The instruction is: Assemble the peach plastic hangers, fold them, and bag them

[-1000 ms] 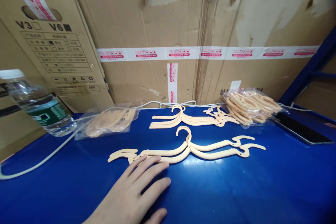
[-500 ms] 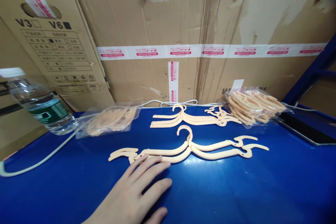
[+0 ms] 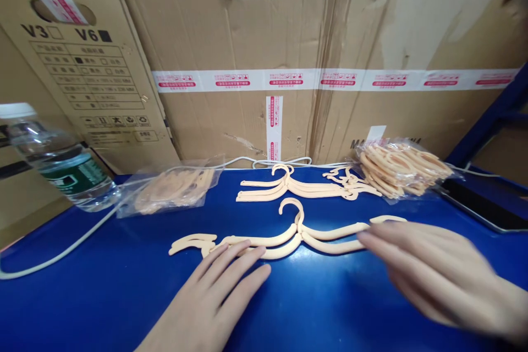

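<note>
Two cream folding clothes hangers (image 3: 325, 246) lie together on the blue table, one just in front of the other, their hooks (image 3: 291, 206) towards the back. My left hand (image 3: 210, 286) is open, fingers stretched out over the left arms of these hangers, fingertips at the nearer one. Over their right end is my right hand (image 3: 441, 269), slightly blurred, its fingers stretched out close together and pointing left. It hides most of the right end pieces; whether it touches them I cannot tell. Behind lies another group of cream hangers (image 3: 268, 193) with hooks overlapping.
Loose cream hanger pieces (image 3: 346, 179) lie behind, beside a clear bag of more parts (image 3: 404, 168). A flatter bag (image 3: 173, 190), a water bottle (image 3: 70, 170) and a white cable (image 3: 82, 242) are on the left. A dark phone-like slab (image 3: 482, 206) is at right. Cardboard (image 3: 231, 126) walls the back.
My right hand has come in from the right over the right end of the front hangers. My left hand stays almost in place, its thumb now out of sight.
</note>
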A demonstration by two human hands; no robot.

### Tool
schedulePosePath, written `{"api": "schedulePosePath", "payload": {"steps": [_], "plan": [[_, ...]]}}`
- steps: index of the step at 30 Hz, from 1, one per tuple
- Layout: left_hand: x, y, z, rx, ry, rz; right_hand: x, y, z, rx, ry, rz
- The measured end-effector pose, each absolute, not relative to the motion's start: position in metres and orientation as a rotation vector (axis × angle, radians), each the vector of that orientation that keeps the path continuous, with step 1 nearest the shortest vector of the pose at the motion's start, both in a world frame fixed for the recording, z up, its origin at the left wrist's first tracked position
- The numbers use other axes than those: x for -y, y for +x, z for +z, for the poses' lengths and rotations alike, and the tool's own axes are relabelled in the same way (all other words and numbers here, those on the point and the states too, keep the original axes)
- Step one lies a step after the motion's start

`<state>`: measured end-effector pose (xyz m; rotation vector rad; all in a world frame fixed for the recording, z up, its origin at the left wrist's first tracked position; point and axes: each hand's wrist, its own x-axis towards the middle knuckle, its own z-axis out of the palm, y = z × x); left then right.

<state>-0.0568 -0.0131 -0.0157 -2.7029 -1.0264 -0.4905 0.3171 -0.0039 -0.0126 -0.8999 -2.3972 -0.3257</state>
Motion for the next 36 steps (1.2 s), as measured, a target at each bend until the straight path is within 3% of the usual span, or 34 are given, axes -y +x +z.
{"api": "schedulePosePath", "payload": {"steps": [4,11,18,27,36], "plan": [[0.002,-0.063,-0.029,0.888,-2.54,-0.341,-0.019,0.29,0.013,2.59,-0.998,-0.216],[-0.015,-0.07,-0.04,0.885,-2.535,-0.29,-0.015,0.288,0.003,2.794,-1.091,0.09],[-0.01,-0.059,-0.026,1.034,-2.726,-0.426,-0.022,0.287,0.005,2.743,-1.136,0.187],[-0.006,-0.058,-0.016,0.958,-2.772,-0.47,-0.038,0.293,0.004,2.566,-1.175,-0.061],[0.0,-0.059,-0.01,0.878,-2.852,-0.533,-0.129,0.331,0.052,2.407,-1.649,-0.398]]}}
